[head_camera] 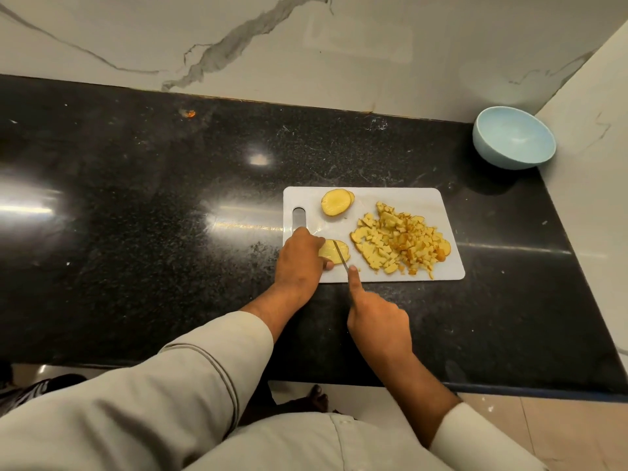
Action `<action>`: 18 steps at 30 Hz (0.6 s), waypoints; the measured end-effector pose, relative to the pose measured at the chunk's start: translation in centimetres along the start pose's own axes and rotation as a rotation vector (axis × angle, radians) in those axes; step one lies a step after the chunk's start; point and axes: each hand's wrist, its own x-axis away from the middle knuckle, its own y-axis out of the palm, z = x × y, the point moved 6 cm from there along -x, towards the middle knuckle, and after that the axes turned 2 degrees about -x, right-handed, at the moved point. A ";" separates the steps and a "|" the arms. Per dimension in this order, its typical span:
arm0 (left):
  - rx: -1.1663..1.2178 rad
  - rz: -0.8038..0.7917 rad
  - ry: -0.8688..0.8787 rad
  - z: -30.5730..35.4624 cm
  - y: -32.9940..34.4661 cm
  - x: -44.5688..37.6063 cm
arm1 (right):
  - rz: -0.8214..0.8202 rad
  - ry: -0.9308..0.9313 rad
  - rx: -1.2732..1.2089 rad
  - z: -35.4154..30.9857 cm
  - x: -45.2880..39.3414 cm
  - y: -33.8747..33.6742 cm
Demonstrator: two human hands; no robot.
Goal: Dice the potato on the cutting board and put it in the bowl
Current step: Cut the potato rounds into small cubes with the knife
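I see a thin white plastic cutting board [401,198] with rounded corners and a slotted handle at its left end, lying flat on a glossy black speckled stone counter [153,198]; my left hand [300,258] sits at the board's near left corner, fingers curled down onto a pale yellow potato slice [334,251] and pinning it to the board; my right hand [379,319] is clenched round the handle of a knife [341,256], forefinger stretched along the spine, the narrow grey blade lying across that slice; the handle itself is hidden inside the fist. Further back on the board a small stack of round slices [337,202], smooth-faced with a tan skin edge, rests near the far left; to the right a loose, lumpy heap of diced potato [401,241] spreads almost to the board's right and near edges. The bowl [515,137], matte pale blue and round, stands well apart in the far right corner of the counter, close against the white veined marble wall [306,45]; bare counter lies between board and bowl, and a wide dark stretch opens to the left; the board's near edge sits back from the counter's front lip.
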 end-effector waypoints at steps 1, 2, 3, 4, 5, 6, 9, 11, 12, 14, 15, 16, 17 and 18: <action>-0.018 -0.007 0.015 0.2 -0.1 0.1 | 0.003 -0.004 -0.009 -0.4 -1.1 0.0; -0.036 -0.012 0.028 0.3 -0.1 0.1 | 0.006 -0.010 -0.019 -0.8 -2.0 0.0; -0.040 -0.013 0.026 0.3 -0.2 0.1 | 0.003 -0.016 -0.027 -1.1 -2.8 0.1; -0.042 -0.013 0.021 0.3 -0.2 0.2 | -0.004 -0.021 -0.029 -1.4 -3.4 0.2; -0.045 -0.014 0.021 0.3 -0.3 0.1 | -0.009 -0.027 -0.026 -1.7 -3.9 0.4; -0.049 -0.011 0.031 0.4 -0.3 0.1 | -0.012 -0.031 -0.023 -1.9 -4.3 0.6; -0.095 -0.026 0.085 1.1 -0.4 0.0 | -0.002 -0.028 -0.037 -2.0 -4.9 1.0; -0.121 -0.037 0.097 1.4 -0.5 0.0 | -0.003 -0.032 -0.047 -2.0 -5.1 1.2; -0.120 -0.045 0.093 1.4 -0.4 0.0 | -0.005 -0.032 -0.051 -2.0 -5.0 1.3; -0.124 -0.058 0.089 1.4 -0.3 0.0 | -0.001 -0.027 -0.058 -1.9 -4.8 1.4; -0.124 -0.061 0.084 1.3 -0.2 -0.1 | -0.003 -0.024 -0.063 -2.0 -4.9 1.5; -0.122 -0.059 0.085 1.4 -0.2 -0.1 | -0.006 -0.020 -0.066 -2.0 -4.9 1.4; -0.125 -0.053 0.086 1.4 -0.3 -0.1 | -0.009 -0.021 -0.061 -2.0 -4.9 1.4; -0.129 -0.047 0.085 1.4 -0.3 0.0 | -0.016 -0.028 -0.050 -2.1 -4.9 1.4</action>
